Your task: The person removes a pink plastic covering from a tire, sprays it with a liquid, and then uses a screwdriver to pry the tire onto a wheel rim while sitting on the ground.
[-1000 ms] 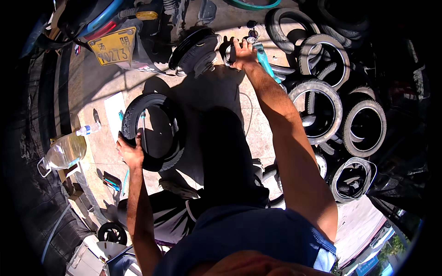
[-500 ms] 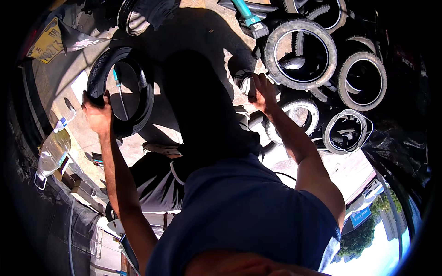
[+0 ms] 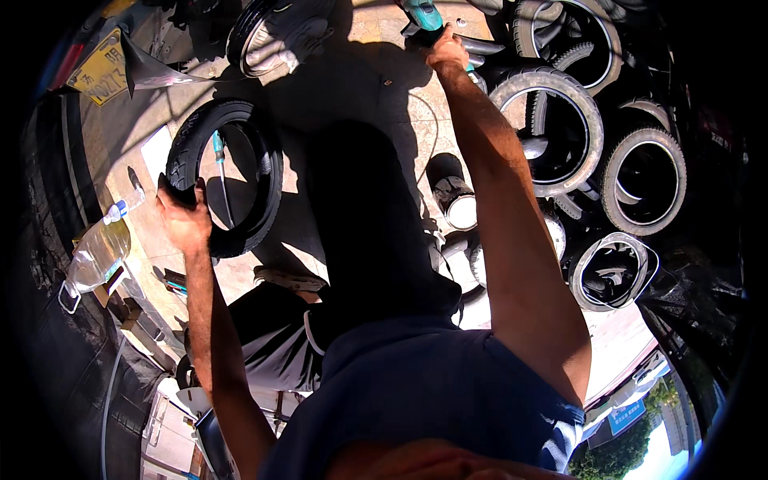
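My left hand (image 3: 186, 220) grips the near left edge of a black tyre (image 3: 266, 188), thumb and fingers on either side of the rubber. The tyre stands tilted over the floor. Through its opening shows a screwdriver (image 3: 220, 164) with a teal handle and a long shaft. My right hand (image 3: 448, 54) reaches far forward, closed around a teal and black cordless power tool (image 3: 424, 14). The tool's working end is cut off by the upper edge of the view. Between my right forearm and my leg stands a can (image 3: 462, 213) with a pale top.
Several worn tyres (image 3: 596, 132) lie piled on the right. A white-rimmed bucket (image 3: 612, 272) with a wire handle stands near them. At left are a large clear plastic bottle (image 3: 100, 256) and a yellow plate (image 3: 100, 72). A wheel (image 3: 276, 36) lies at the top.
My right hand has left the can and moved forward to the teal power tool, closing on it. My left hand keeps hold of the black tyre. The whole view has shifted slightly.
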A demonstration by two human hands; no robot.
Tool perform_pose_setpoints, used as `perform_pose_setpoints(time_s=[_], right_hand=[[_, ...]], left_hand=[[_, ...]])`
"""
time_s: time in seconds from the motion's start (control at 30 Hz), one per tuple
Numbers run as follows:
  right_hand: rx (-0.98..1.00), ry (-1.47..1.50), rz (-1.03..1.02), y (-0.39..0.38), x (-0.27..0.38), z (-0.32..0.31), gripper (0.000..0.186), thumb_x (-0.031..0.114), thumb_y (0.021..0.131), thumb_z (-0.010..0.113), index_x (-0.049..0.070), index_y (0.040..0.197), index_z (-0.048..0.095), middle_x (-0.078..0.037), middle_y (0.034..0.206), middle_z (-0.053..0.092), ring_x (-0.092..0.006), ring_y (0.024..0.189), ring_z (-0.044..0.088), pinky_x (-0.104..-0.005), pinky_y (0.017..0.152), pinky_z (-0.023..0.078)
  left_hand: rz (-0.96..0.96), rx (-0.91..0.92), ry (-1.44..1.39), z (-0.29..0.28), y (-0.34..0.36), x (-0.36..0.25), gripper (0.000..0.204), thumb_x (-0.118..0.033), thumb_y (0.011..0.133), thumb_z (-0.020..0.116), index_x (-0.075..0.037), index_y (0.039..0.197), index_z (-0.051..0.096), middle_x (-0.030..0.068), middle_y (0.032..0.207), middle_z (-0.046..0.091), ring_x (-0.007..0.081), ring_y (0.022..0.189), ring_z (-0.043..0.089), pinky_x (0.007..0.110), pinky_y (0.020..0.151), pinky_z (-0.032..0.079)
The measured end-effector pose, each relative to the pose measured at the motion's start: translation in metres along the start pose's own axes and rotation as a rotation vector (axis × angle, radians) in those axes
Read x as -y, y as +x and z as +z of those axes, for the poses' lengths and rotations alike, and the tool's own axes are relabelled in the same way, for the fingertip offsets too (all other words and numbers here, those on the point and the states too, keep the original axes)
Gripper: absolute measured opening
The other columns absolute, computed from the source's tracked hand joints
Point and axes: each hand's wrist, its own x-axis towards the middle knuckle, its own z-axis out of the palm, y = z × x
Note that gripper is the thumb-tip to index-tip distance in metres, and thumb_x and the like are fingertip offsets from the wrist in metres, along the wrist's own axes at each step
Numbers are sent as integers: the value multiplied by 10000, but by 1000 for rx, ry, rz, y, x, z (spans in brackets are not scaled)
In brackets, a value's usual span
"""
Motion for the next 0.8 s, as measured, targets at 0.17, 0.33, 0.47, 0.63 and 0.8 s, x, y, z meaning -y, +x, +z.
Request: perform_pose_setpoints(time_s=[0.17,0.33,0.47,0.63,0.8], right_hand=[[74,-35,-80,29,-15,-4,612,333,838,765,35,1323,540,-261,1238,680,-378,1189,659,-443,988,541],[207,387,-158,-89,-76,-73,673,242,781,826,49,1372,570,-244,1222,697,-384,1168,669,-435,982,527],[225,343,-164,-199,-165,-121,664,219,759,815,77,1347,544,-198,1126,727,-344,1066,713,-409,938,544],[326,142,-32,-288,-287,-93,665,171,754,753,142,1367,495,-193,1140,681,-421,1093,656,-487,932,524],[275,95,-42,-351,-334,-46,651,170,717,785,89,1306,521,-205,1197,531,-425,1129,580,-518,950,505]], left_hand=[[-37,-7,16,3,-8,-16,769,-348,847,806,-96,1487,462,225,1350,577,415,1224,593,497,1021,495],[-75,11,18,-4,-4,-14,788,-382,844,801,-118,1499,453,225,1352,579,419,1231,589,502,1022,496],[-58,34,14,3,4,2,817,-385,853,793,-151,1531,402,238,1367,557,433,1217,598,522,1001,514],[65,50,38,3,18,-4,803,-341,847,798,-24,1489,435,275,1318,572,443,1187,606,504,998,514],[105,79,8,2,29,-11,792,-337,851,788,-34,1492,436,264,1319,577,434,1181,614,498,993,514]])
